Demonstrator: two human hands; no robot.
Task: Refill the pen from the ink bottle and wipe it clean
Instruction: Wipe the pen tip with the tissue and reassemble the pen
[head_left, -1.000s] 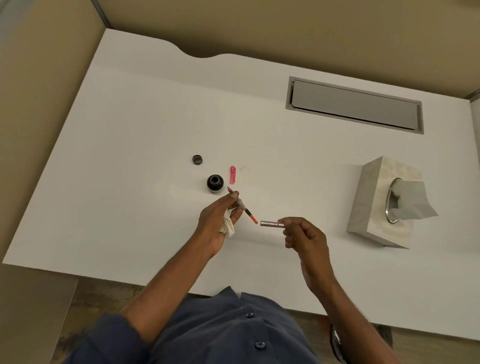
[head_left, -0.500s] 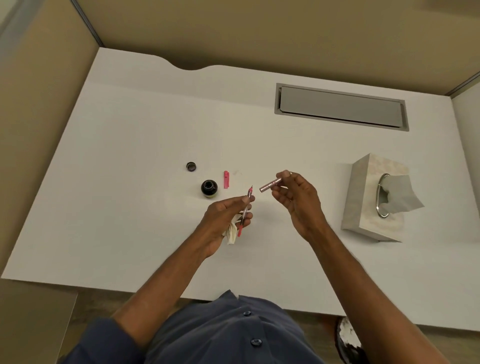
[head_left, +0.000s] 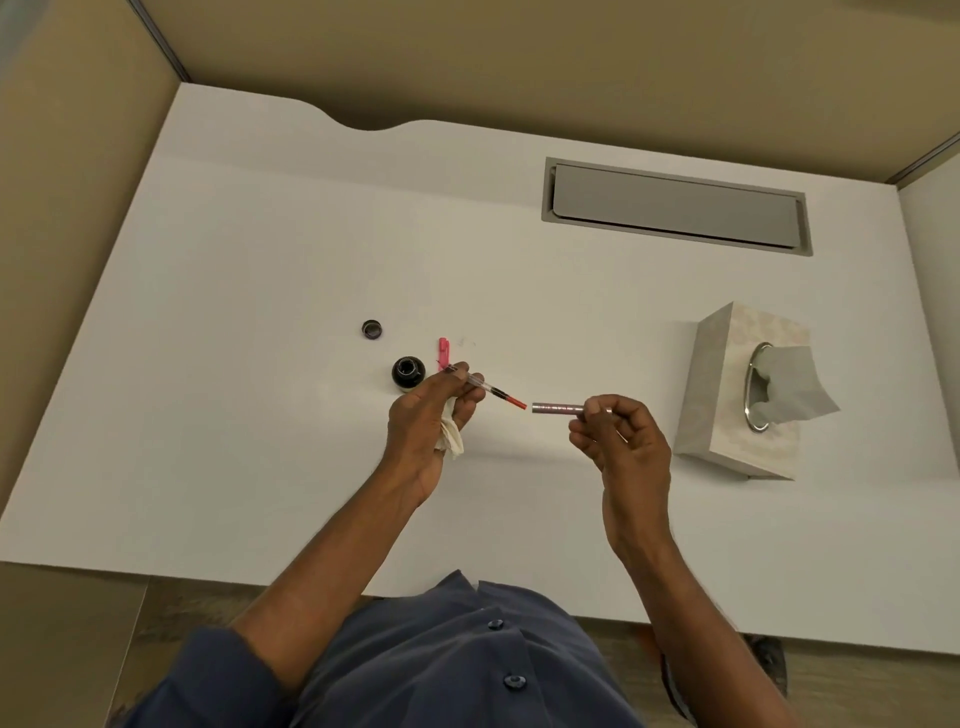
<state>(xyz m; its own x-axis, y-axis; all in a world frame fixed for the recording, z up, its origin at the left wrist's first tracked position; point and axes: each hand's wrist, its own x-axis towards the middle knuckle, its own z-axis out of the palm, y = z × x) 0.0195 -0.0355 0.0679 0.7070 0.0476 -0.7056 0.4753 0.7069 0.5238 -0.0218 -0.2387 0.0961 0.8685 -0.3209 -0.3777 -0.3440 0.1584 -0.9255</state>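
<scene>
the left hand (head_left: 431, 415) is pinching the pen's inner section (head_left: 485, 387) plus a tissue wad (head_left: 451, 436); just beside its red tip, the right hand (head_left: 621, 441) is gripping the metal barrel (head_left: 556, 409).

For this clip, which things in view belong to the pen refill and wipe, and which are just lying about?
In the job:
- pen section and crumpled tissue, left hand
- pen barrel, right hand
- open ink bottle
- bottle cap
- pink pen cap
- tissue box

Lying about:
- grey cable hatch

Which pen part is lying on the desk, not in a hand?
The small pink pen cap, beside the open black ink bottle; each hand holds one other part.
</scene>
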